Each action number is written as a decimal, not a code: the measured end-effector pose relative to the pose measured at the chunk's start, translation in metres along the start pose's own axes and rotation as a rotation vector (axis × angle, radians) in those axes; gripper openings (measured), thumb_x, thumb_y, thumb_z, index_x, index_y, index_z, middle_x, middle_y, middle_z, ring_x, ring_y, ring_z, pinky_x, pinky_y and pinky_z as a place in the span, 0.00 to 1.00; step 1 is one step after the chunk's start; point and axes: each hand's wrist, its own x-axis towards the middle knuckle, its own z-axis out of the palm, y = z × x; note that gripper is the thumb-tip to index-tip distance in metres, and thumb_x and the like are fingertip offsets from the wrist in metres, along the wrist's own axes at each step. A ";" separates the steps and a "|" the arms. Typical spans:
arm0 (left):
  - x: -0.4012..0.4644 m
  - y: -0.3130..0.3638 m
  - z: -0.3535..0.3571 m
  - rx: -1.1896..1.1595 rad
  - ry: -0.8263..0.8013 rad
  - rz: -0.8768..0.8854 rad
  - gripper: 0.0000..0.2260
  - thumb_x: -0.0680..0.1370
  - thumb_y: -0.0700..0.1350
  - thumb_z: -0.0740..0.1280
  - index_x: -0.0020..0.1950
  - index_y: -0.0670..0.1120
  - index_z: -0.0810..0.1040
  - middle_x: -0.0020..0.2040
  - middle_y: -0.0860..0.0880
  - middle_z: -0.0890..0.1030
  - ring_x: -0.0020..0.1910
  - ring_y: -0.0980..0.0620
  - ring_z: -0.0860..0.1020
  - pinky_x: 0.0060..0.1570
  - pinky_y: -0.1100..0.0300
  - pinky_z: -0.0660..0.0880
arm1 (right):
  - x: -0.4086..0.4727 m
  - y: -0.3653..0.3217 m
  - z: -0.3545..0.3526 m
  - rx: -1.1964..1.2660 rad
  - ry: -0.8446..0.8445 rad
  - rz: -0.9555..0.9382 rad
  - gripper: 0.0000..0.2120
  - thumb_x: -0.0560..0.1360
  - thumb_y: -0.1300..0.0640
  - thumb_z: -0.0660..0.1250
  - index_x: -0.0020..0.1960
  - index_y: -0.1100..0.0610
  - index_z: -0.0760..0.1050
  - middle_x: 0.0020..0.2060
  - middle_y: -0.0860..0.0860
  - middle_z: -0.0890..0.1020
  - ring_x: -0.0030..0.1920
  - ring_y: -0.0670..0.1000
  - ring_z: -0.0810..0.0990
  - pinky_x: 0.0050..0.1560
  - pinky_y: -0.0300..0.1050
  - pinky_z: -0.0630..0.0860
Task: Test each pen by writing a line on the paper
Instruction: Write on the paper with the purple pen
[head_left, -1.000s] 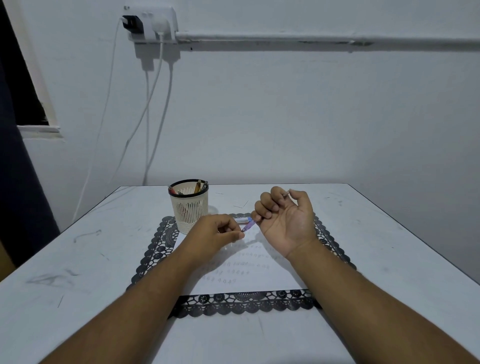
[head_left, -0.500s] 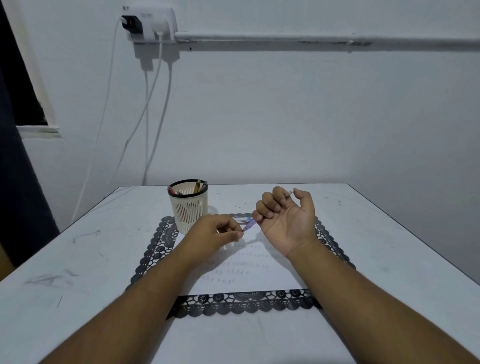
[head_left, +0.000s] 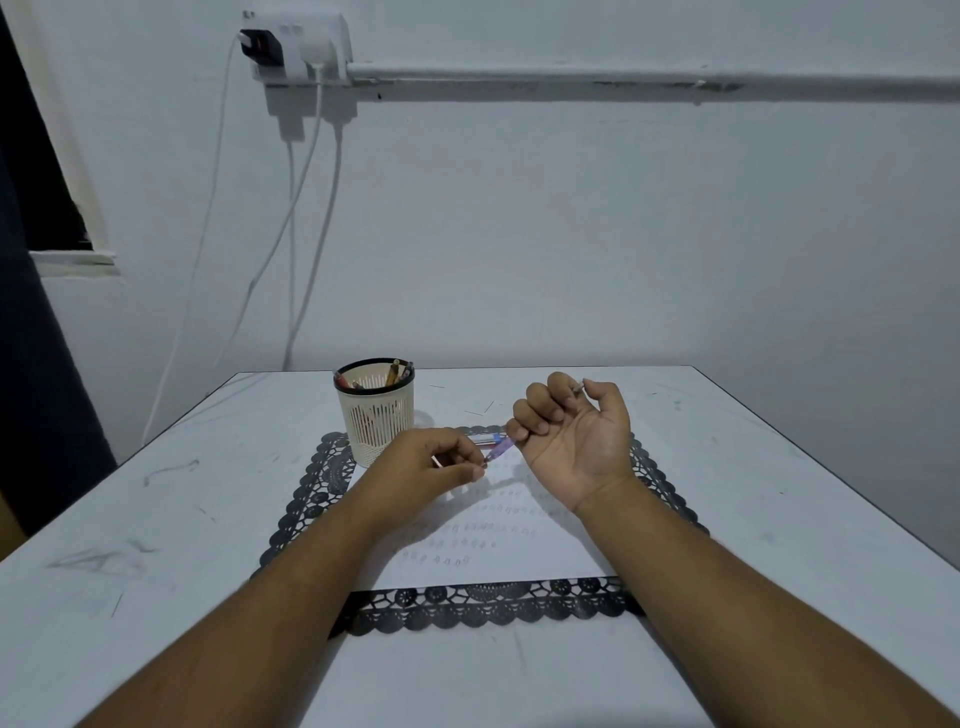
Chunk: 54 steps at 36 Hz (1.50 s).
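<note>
Since several rows of small marks already fill the white paper sheet (head_left: 519, 545) at the table's middle, testing seems well advanced; the right hand (head_left: 571, 441) grips a purple pen (head_left: 500, 448), the left hand (head_left: 431, 467) pinches its tip, and more pens wait in the cream slotted cup (head_left: 375, 415) at the far left.
</note>
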 end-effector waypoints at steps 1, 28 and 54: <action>0.000 0.000 -0.001 0.003 -0.003 0.001 0.05 0.76 0.42 0.76 0.45 0.53 0.86 0.40 0.53 0.85 0.36 0.62 0.77 0.38 0.69 0.73 | 0.000 0.000 0.000 0.007 -0.001 0.000 0.12 0.72 0.50 0.55 0.32 0.53 0.60 0.30 0.50 0.59 0.34 0.52 0.53 0.35 0.46 0.62; -0.001 0.000 -0.001 0.028 -0.008 0.029 0.04 0.77 0.43 0.75 0.45 0.52 0.86 0.40 0.53 0.85 0.36 0.61 0.78 0.39 0.68 0.73 | -0.002 0.000 0.001 0.012 -0.018 0.009 0.13 0.73 0.49 0.55 0.32 0.53 0.60 0.30 0.50 0.59 0.34 0.52 0.53 0.34 0.46 0.62; 0.001 0.000 -0.001 0.000 -0.015 0.000 0.05 0.77 0.42 0.75 0.45 0.52 0.86 0.41 0.51 0.85 0.36 0.61 0.77 0.39 0.67 0.72 | -0.001 -0.001 -0.001 0.015 -0.014 0.002 0.13 0.73 0.49 0.55 0.32 0.53 0.59 0.30 0.50 0.59 0.34 0.52 0.53 0.36 0.47 0.60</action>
